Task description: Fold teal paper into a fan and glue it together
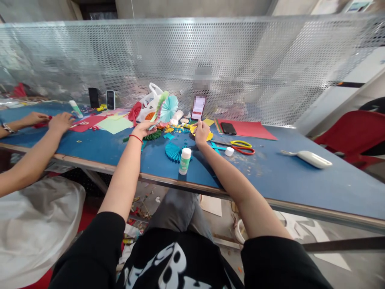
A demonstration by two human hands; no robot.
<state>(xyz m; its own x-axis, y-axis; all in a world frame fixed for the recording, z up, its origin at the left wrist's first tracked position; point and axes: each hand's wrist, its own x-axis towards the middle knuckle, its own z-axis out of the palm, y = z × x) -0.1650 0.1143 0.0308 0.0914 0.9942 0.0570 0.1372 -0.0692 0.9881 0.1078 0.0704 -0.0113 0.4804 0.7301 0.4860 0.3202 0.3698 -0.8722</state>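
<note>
My left hand [143, 129] reaches forward over the blue table [288, 180] and grips the stem of a folded paper fan bunch [165, 107], teal and green with pink. My right hand [201, 132] is closed over a piece of yellow paper [208, 136] lying on the table. Between my arms a blue pleated paper fan [173, 152] lies flat, and a small white glue bottle [184, 161] stands beside it with its white cap [229, 151] off to the right.
Scissors with yellow and red handles [242, 147], a black phone [228, 128] on red paper [255, 130], and a white scoop-like tool [309, 158] lie at right. Another person's hands [60, 120] work at left. A perforated metal screen [240, 68] backs the table.
</note>
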